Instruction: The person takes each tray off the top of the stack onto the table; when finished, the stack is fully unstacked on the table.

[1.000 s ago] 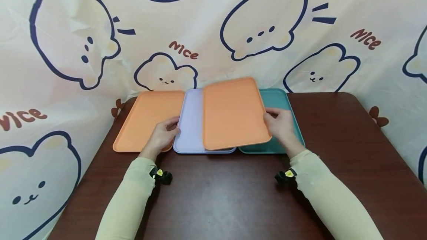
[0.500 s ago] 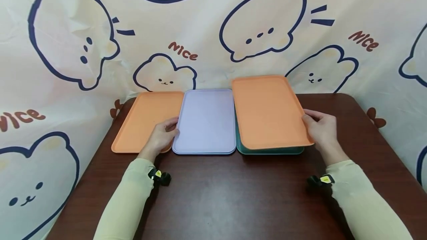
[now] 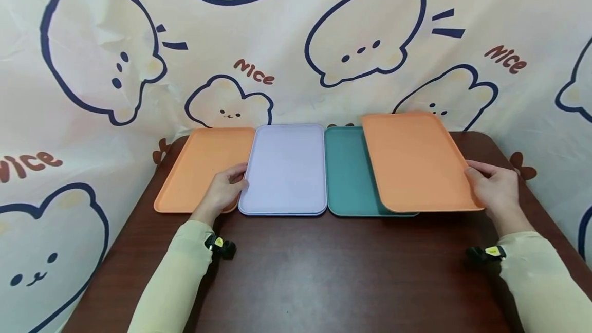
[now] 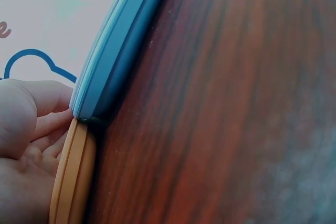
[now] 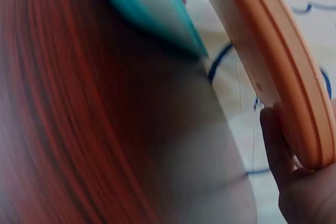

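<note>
My right hand grips the right edge of an orange tray, which is raised and slightly tilted. In the right wrist view the fingers are at its underside. It overlaps the right part of a teal tray lying on the table. My left hand holds the left edge of a lavender tray, which seems to lie on another of its kind. In the left wrist view my thumb meets that edge. Below this hand lies a second orange tray.
The trays stand in a row along the back of a dark brown wooden table. A cloth backdrop printed with cartoon bears hangs behind and at the sides. Bare tabletop shows in front of the trays.
My right hand has carried the orange tray rightward, from over the lavender tray, across the teal one, to the teal tray's right part. The left hand stays at the lavender tray.
</note>
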Tool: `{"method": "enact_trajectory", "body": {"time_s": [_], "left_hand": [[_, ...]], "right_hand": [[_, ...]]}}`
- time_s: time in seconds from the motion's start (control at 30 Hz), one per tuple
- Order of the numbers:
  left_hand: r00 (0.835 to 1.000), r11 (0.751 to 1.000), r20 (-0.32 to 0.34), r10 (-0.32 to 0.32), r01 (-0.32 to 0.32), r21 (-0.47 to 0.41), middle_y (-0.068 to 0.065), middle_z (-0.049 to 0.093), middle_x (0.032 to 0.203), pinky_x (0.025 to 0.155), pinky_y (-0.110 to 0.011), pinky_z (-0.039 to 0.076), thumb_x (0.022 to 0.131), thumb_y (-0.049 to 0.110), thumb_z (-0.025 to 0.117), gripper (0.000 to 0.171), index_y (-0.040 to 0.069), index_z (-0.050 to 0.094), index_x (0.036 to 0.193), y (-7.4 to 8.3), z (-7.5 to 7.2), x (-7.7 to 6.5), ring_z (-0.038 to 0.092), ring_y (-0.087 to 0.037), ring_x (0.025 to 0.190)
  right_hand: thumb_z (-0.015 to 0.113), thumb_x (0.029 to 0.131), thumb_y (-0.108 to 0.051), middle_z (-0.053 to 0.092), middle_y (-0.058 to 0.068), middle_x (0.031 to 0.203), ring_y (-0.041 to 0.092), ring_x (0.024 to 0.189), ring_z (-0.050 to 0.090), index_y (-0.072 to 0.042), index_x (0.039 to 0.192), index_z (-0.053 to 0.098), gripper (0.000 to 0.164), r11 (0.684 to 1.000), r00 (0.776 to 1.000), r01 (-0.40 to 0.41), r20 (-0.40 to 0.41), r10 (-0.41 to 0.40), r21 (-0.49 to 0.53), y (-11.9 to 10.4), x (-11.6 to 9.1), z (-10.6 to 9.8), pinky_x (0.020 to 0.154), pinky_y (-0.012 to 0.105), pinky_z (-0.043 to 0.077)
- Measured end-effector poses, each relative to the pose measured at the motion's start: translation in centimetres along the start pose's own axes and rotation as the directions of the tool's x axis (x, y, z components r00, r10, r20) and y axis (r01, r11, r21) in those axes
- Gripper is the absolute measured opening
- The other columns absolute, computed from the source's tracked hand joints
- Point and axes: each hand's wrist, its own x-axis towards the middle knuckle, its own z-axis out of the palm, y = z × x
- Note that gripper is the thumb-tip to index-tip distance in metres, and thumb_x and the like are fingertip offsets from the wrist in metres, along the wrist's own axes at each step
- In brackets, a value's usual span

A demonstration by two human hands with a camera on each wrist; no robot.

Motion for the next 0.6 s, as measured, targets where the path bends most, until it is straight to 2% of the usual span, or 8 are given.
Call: {"method": "enact_trajectory", "body": {"time_s": [0.07, 0.17, 0.23, 0.3, 0.37, 0.43, 0.5, 0.6], "left_hand": [[1.000, 1.000, 0.000, 0.004, -0.004, 0.002, -0.016, 0.045, 0.170, 0.129, -0.051, 0.039, 0.108, 0.009, 0.060, 0.053, 0.004, 0.051, 0.160, 0.0, 0.0, 0.1, 0.044, -0.036, 0.158], [1.000, 1.000, 0.000, 0.010, -0.010, 0.001, -0.016, 0.045, 0.170, 0.129, -0.051, 0.039, 0.108, 0.008, 0.060, 0.053, 0.002, 0.051, 0.160, -0.1, 0.1, 0.1, 0.044, -0.036, 0.158], [1.000, 1.000, 0.000, 0.009, -0.009, 0.001, -0.016, 0.045, 0.170, 0.129, -0.051, 0.039, 0.107, 0.008, 0.060, 0.053, 0.002, 0.051, 0.160, -0.1, 0.1, 0.1, 0.043, -0.036, 0.158], [1.000, 1.000, 0.000, 0.008, -0.008, 0.006, -0.016, 0.044, 0.171, 0.129, -0.050, 0.039, 0.108, 0.008, 0.060, 0.054, 0.003, 0.050, 0.160, -0.1, 0.1, 0.0, 0.043, -0.036, 0.158], [1.000, 1.000, -0.001, 0.005, -0.005, 0.009, -0.016, 0.045, 0.171, 0.129, -0.050, 0.039, 0.108, 0.009, 0.060, 0.054, 0.003, 0.050, 0.160, -0.1, 0.0, 0.0, 0.044, -0.035, 0.158], [1.000, 1.000, -0.003, 0.005, -0.005, 0.011, -0.015, 0.045, 0.170, 0.129, -0.050, 0.040, 0.108, 0.009, 0.060, 0.054, 0.003, 0.050, 0.160, 0.0, 0.0, 0.0, 0.044, -0.035, 0.158], [1.000, 1.000, -0.004, 0.011, -0.011, 0.014, -0.016, 0.045, 0.170, 0.129, -0.051, 0.040, 0.108, 0.009, 0.060, 0.053, 0.002, 0.051, 0.160, 0.1, 0.0, 0.0, 0.044, -0.036, 0.158], [1.000, 1.000, -0.007, 0.011, -0.011, 0.013, -0.016, 0.045, 0.170, 0.129, -0.051, 0.039, 0.108, 0.009, 0.061, 0.053, 0.002, 0.051, 0.159, 0.2, 0.0, -0.1, 0.044, -0.036, 0.158]], "right_hand": [[0.049, 0.113, -0.041, 0.051, 0.024, 0.159, -0.006, 0.082, 0.055, -0.012, 0.160, 0.052, 0.055, 1.000, 1.000, -0.028, 0.008, 0.028, -0.011, 0.8, 0.6, -1.0, 0.062, 0.010, 0.056], [0.050, 0.113, -0.043, 0.056, 0.021, 0.150, -0.007, 0.080, 0.055, -0.010, 0.160, 0.051, 0.058, 0.998, 0.999, -0.053, 0.008, 0.053, -0.019, 1.9, 1.4, -2.4, 0.062, 0.011, 0.057], [0.051, 0.112, -0.044, 0.061, 0.009, 0.136, -0.009, 0.078, 0.055, -0.009, 0.160, 0.050, 0.060, 0.997, 0.998, -0.069, 0.011, 0.069, -0.016, 2.6, 2.0, -3.3, 0.062, 0.011, 0.057], [0.052, 0.111, -0.045, 0.059, -0.006, 0.122, -0.010, 0.078, 0.054, -0.007, 0.160, 0.050, 0.061, 0.997, 0.997, -0.076, 0.010, 0.076, -0.014, 3.2, 2.5, -4.2, 0.063, 0.011, 0.056], [0.053, 0.111, -0.045, 0.056, -0.015, 0.114, -0.010, 0.080, 0.052, -0.006, 0.160, 0.050, 0.063, 0.996, 0.996, -0.089, 0.004, 0.089, -0.009, 3.8, 3.1, -4.8, 0.062, 0.010, 0.053], [0.053, 0.111, -0.045, 0.058, -0.010, 0.117, -0.008, 0.084, 0.050, -0.006, 0.160, 0.049, 0.063, 0.994, 0.995, -0.103, -0.008, 0.103, -0.017, 4.2, 3.7, -5.2, 0.061, 0.009, 0.052], [0.051, 0.112, -0.044, 0.060, 0.004, 0.133, -0.006, 0.087, 0.049, -0.006, 0.161, 0.049, 0.062, 0.992, 0.992, -0.122, -0.034, 0.120, -0.042, 4.7, 4.1, -5.4, 0.062, 0.009, 0.052], [0.047, 0.113, -0.041, 0.049, 0.021, 0.160, 0.004, 0.096, 0.053, -0.008, 0.161, 0.048, 0.059, 0.985, 0.988, -0.145, -0.073, 0.139, -0.088, 5.2, 4.8, -5.3, 0.087, 0.022, 0.063]]}}
